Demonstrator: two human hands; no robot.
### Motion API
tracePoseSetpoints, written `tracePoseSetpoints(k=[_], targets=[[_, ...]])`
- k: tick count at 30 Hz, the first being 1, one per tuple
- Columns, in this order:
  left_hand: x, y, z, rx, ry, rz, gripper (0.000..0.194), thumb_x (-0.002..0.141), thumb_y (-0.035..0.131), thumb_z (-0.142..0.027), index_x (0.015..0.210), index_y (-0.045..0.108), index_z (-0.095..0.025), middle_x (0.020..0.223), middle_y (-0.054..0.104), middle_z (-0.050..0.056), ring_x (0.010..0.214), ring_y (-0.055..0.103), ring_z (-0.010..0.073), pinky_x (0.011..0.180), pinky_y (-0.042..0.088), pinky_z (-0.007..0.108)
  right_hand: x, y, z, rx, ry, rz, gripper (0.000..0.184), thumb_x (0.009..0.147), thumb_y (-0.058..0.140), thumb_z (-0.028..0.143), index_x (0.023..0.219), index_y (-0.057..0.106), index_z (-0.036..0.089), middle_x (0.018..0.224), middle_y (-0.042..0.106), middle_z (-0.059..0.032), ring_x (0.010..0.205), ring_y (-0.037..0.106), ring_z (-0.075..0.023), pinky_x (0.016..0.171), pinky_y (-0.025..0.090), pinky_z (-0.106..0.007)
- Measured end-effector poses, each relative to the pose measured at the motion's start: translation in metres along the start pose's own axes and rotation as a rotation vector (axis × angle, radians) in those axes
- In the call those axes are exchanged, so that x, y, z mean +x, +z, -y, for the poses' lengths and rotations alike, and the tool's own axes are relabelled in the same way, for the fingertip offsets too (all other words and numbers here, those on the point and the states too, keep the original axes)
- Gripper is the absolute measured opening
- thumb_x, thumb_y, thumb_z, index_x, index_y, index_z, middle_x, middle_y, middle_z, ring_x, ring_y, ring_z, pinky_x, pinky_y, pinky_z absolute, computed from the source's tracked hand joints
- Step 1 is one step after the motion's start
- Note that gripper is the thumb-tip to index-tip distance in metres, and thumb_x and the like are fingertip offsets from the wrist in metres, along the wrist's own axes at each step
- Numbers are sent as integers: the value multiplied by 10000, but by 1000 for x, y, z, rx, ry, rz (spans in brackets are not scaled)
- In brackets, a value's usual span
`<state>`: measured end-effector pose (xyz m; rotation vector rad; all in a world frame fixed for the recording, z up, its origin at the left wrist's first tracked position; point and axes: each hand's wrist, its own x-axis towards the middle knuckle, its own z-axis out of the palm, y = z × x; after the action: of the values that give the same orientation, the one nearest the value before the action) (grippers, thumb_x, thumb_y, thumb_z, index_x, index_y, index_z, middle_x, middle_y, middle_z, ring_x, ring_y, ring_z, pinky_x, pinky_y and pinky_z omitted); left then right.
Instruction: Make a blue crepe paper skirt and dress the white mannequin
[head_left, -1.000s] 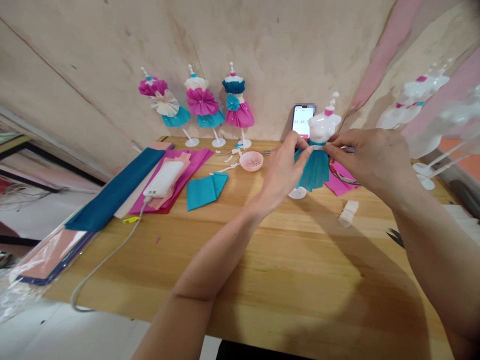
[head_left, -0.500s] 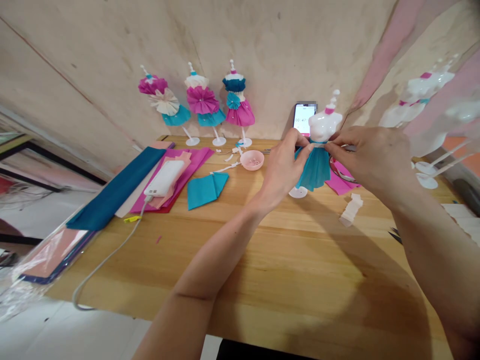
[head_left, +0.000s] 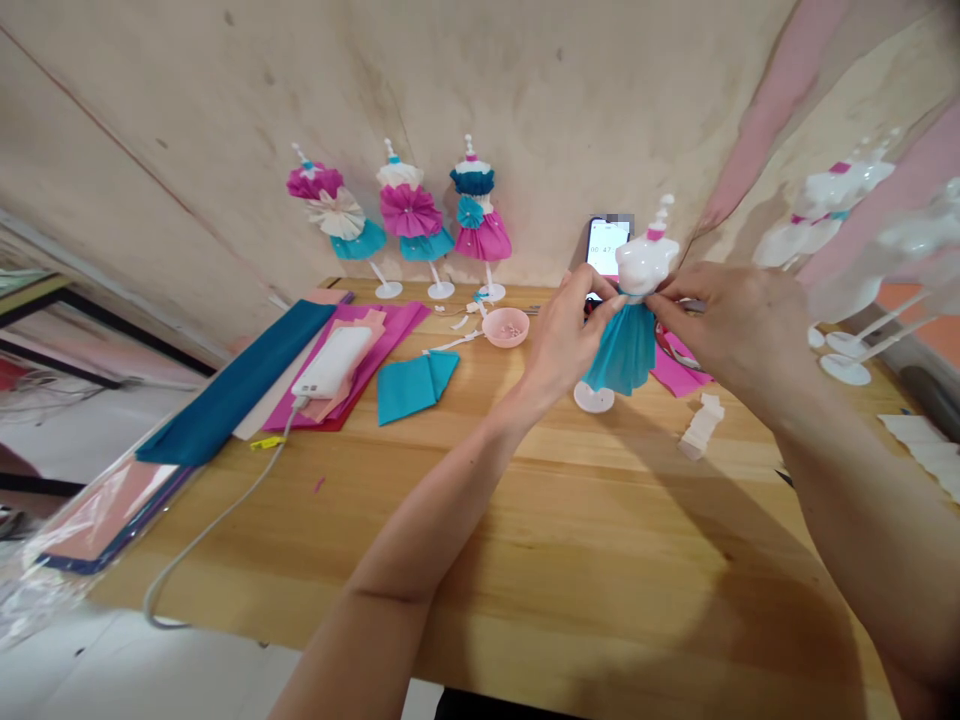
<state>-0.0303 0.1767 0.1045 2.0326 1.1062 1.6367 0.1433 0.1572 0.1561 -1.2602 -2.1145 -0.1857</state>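
A small white mannequin with a magenta neck band stands tilted on a round white base. Around its waist hangs a pleated teal paper skirt. My left hand pinches the skirt's waist edge on the left side, thumb against fingers. At the right side of the waist, my right hand pinches the same edge. Fingertips of both hands nearly meet at the front. Behind the mannequin a phone showing a timer leans on the wall. A folded magenta paper lies partly under my right hand.
Three dressed mannequins line the wall, and undressed white ones stand at right. A pink bowl holds small bits. Folded teal paper, a cabled white power bank on paper sheets and a cream paper strip lie on the table.
The view has shifted slightly, so the scene sits a little lower. The pale strip seen at the skirt's waist before now barely shows. Both hands keep their pinch at the waist.
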Motion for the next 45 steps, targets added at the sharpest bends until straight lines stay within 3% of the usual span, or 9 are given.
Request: tracePoseSetpoints(k=[5, 13, 21, 32, 35, 40, 45], targets=[[5, -10, -11, -127, -23, 34, 158, 877, 603, -357, 848, 557, -209, 901, 651, 10, 874, 608, 152, 792, 446, 293, -5, -16, 12, 15, 55, -74, 178, 857, 607, 330, 749, 722, 248, 903, 737, -20, 770, 676, -240, 646, 441, -344], [11, -31, -25, -350, -116, 290, 311, 791, 678, -460, 782, 574, -167, 818, 630, 18, 793, 572, 127, 725, 447, 271, -24, -37, 18, 205, 78, -17, 146, 852, 632, 313, 780, 730, 232, 904, 739, -3, 794, 670, -191, 675, 461, -299], [9, -41, -41, -504, -162, 406, 378, 722, 738, -484, 741, 562, -150, 773, 585, 12, 755, 536, 116, 700, 424, 275, -30, -51, 23, 231, -45, 24, 212, 872, 621, 355, 739, 696, 207, 832, 705, 8, 728, 630, -135, 617, 415, -257], [9, -48, -52, -519, -141, 446, 315, 745, 728, -416, 771, 576, -142, 800, 590, 13, 772, 532, 111, 739, 432, 279, -32, -52, 21, 116, -135, -58, 201, 875, 610, 379, 729, 673, 257, 828, 710, 12, 759, 657, -189, 623, 426, -304], [9, -47, -47, -516, -158, 452, 303, 742, 736, -400, 770, 579, -142, 787, 584, 10, 756, 533, 107, 719, 431, 274, -31, -48, 21, 105, -124, -36, 226, 896, 573, 368, 727, 670, 255, 874, 720, -18, 816, 665, -223, 646, 437, -326], [10, -45, -38, -471, -223, 452, 348, 713, 746, -455, 751, 581, -151, 790, 605, 16, 754, 560, 116, 720, 449, 290, -28, -42, 17, 152, -134, 9, 229, 900, 567, 364, 730, 665, 247, 828, 706, 0, 744, 656, -185, 645, 442, -312], [10, -46, -40, -447, -217, 456, 400, 688, 751, -508, 733, 577, -150, 793, 614, 25, 763, 577, 125, 728, 475, 303, -28, -44, 19, 178, -129, 25, 236, 898, 563, 385, 730, 676, 265, 833, 711, -1, 810, 664, -203, 657, 447, -315]])
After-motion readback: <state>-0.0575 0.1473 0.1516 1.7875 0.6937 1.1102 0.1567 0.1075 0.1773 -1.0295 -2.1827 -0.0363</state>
